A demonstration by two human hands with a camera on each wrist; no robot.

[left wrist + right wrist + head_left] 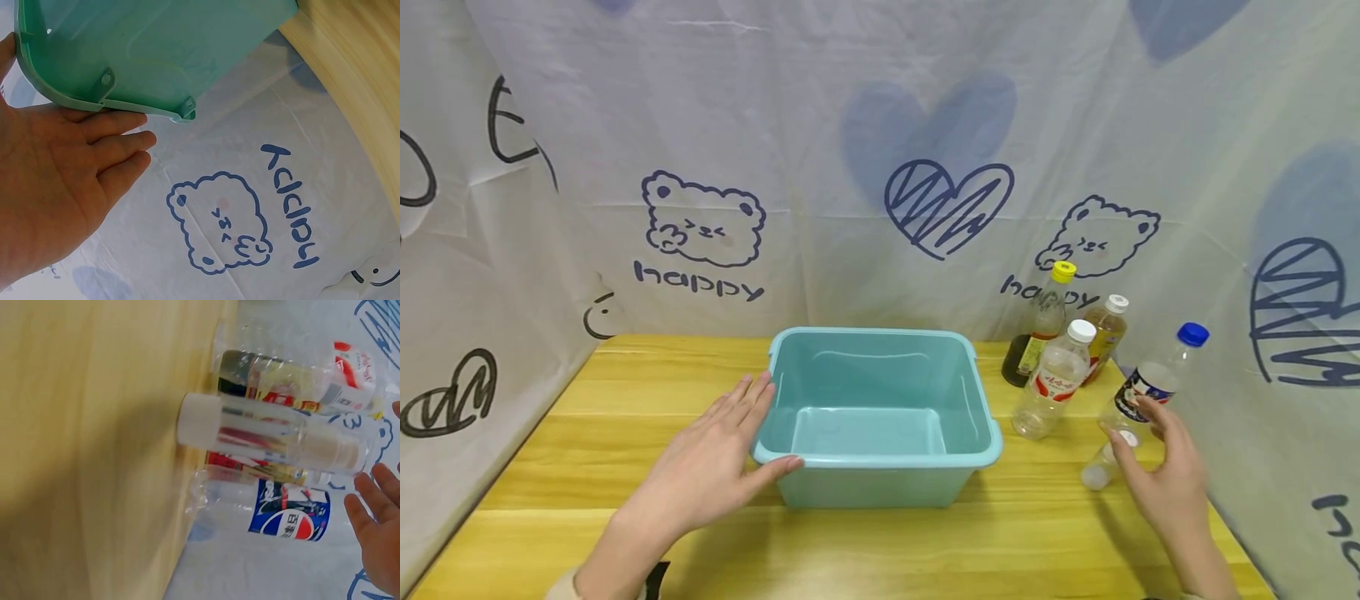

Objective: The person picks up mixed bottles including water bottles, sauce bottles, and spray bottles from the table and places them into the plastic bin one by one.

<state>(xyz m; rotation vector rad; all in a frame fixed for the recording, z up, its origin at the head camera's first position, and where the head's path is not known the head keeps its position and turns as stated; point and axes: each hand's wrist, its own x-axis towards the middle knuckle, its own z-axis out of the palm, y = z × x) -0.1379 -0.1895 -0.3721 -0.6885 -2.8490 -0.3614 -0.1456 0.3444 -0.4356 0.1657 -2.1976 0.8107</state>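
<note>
A light teal plastic tub stands in the middle of the wooden table. My left hand rests along its left rim, fingers straight against the outside wall and thumb at the front rim corner. At the right, my right hand has its thumb and fingers spread apart around the upper part of a small clear bottle. In the right wrist view, the fingertips are close to that bottle's top. Just behind stands a Pepsi bottle with a blue cap, overlapped by the right fingers in the head view.
Beyond the tub's right side stand a clear bottle with a white cap, a yellow-capped bottle with dark liquid, and an amber bottle. A printed cloth hangs behind the table and along both sides.
</note>
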